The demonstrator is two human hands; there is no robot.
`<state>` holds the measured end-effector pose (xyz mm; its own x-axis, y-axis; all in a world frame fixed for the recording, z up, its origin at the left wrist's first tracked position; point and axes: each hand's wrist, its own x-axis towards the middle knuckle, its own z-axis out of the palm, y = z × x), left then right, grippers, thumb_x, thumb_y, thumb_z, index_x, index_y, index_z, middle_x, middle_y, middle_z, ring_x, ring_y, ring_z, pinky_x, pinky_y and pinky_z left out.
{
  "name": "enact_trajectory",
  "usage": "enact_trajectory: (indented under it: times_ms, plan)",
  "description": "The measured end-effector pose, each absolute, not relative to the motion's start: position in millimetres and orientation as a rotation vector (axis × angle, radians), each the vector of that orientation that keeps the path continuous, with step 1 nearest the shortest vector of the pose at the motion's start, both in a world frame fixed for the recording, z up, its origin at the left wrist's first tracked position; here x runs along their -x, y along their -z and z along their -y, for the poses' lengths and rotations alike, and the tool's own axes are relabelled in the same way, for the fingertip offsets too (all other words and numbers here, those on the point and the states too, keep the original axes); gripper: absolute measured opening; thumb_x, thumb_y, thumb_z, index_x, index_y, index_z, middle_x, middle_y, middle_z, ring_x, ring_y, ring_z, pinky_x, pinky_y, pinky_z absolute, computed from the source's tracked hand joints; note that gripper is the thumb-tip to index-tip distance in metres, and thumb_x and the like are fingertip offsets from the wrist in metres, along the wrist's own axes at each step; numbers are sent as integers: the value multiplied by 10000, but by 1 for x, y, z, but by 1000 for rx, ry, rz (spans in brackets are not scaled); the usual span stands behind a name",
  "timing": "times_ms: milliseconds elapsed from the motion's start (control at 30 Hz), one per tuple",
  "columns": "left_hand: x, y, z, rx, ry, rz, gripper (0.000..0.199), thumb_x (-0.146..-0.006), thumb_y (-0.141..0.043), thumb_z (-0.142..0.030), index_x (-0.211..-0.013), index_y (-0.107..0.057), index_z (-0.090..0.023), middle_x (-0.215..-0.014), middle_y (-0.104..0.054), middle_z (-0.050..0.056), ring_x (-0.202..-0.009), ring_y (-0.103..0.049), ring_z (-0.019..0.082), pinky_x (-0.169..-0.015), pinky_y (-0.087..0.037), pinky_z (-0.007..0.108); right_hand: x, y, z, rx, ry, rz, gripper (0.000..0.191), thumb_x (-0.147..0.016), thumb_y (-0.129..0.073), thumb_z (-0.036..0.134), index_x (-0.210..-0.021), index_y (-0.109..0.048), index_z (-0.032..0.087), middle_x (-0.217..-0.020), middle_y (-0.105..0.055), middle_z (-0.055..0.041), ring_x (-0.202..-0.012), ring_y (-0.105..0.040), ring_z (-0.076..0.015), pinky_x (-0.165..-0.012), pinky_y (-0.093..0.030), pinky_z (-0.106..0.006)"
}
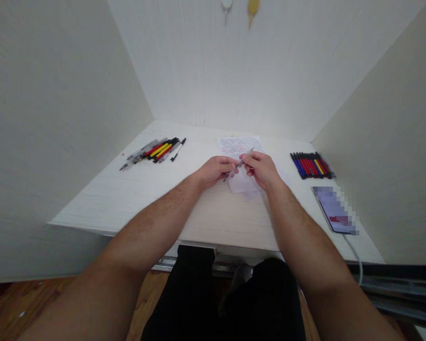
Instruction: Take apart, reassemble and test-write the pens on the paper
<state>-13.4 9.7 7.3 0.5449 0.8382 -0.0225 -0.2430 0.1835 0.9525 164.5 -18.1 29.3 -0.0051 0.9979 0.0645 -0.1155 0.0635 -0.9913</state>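
A slim pen with a clear barrel [239,165] is held slantwise between both hands, above a sheet of paper. My left hand [220,170] pinches its lower part, and my right hand [258,167] grips the upper part with thumb and fingers. Beneath them lies the white paper [243,183], its far part covered with rows of coloured writing. To the left is a loose pile of pens [156,150] in clear, red, yellow and black, with a white pen with black ends [178,149] beside it. A neat row of capped pens [311,166] lies on the right.
A phone [334,210] with a cable [355,253] lies near the right edge of the white desk [128,199]. Pale panels [213,71] enclose the desk at the back and sides. Two small items, white [226,4] and yellow [253,6], are on the back panel.
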Motion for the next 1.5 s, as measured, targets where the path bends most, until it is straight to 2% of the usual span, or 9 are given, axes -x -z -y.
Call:
enact_trajectory:
  times_ms: [133,333,600,900,1067,1167,1267,1367,1500]
  plan:
    - [14,-10,-9,-1110,-843,-669,204,-764,-738,-272,-866,-714,-97,-827,-727,98,-663,-631,125,-626,-466,245,-172,-28,11,1010,-1134,938,261,-665,-799,370,-742,-654,167,-613,-568,31,-477,-443,-52,-400,-293,-192]
    - [17,-9,-10,-1083,-863,-604,299,-745,-782,-294,-961,-704,-104,-912,-737,109,-706,-650,132,-659,-490,255,-181,-30,6,927,-1139,775,216,-695,-765,335,-775,-659,165,-661,-584,29,-491,-448,-42,-401,-301,-176]
    - [18,-9,-11,-1117,-905,-626,337,-676,-843,-374,-835,-674,-129,-816,-713,57,-657,-629,113,-639,-483,244,-174,-31,10,893,-1144,872,239,-708,-779,359,-781,-644,175,-672,-600,21,-519,-479,-56,-425,-347,-182]
    - [17,-9,-11,-1145,-901,-640,361,-652,-849,-390,-849,-685,-135,-823,-711,59,-656,-621,111,-641,-483,249,-172,-31,10,864,-1121,872,264,-692,-784,386,-779,-649,176,-663,-602,27,-500,-478,-55,-397,-334,-180]
    - [16,-7,-14,-1262,-937,-721,364,-702,-789,-448,-881,-701,-143,-840,-716,69,-671,-627,123,-665,-498,272,-177,-34,9,885,-1139,885,278,-695,-792,337,-870,-646,178,-802,-686,-5,-572,-576,-73,-407,-377,-168]
    - [19,-5,-19,-1553,-1043,-956,341,-752,-731,-442,-942,-716,-159,-907,-729,75,-772,-657,164,-753,-519,316,-190,-34,5,925,-1057,777,276,-740,-760,311,-940,-620,182,-771,-684,8,-558,-579,-66,-414,-392,-157]
    - [23,-3,-22,-1939,-1049,-1252,336,-763,-720,-375,-1045,-712,-193,-1071,-728,66,-985,-662,207,-923,-497,351,-204,-34,0,990,-928,629,356,-775,-723,272,-1087,-563,210,-663,-634,58,-493,-537,-61,-406,-379,-149]
    - [26,0,-23,-2215,-883,-1379,490,-755,-729,-385,-1207,-657,-209,-1321,-638,72,-1228,-571,228,-1084,-403,348,-209,-33,-1,1026,-904,597,396,-797,-675,245,-1167,-534,231,-636,-611,75,-475,-527,-67,-407,-380,-155]
    - [26,4,-24,-2408,-494,-1412,739,-745,-706,-539,-1389,-527,-224,-1537,-429,101,-1424,-372,284,-1194,-227,436,-204,-30,1,988,-1089,739,373,-717,-658,173,-1084,-605,201,-746,-658,31,-561,-578,-80,-450,-435,-183]
